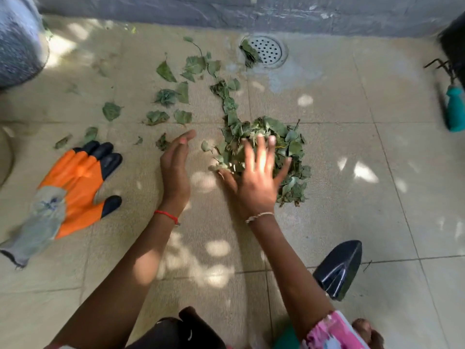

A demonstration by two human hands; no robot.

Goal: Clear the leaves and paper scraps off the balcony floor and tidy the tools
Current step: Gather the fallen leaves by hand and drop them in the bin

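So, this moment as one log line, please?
step: gathering | right hand: flat on leaf pile | left hand: open, beside pile | loose leaves: scattered on floor

My left grip (176, 170) stands on its edge, palm turned to 3 o'clock, fingers straight and close together, pointing to 12 o'clock. My right grip (256, 177) is at 3 o'clock of it, palm down, fingers spread wide. My left forearm (130, 260) comes in bare from 7 o'clock, my right forearm (289, 260) from 5 o'clock.
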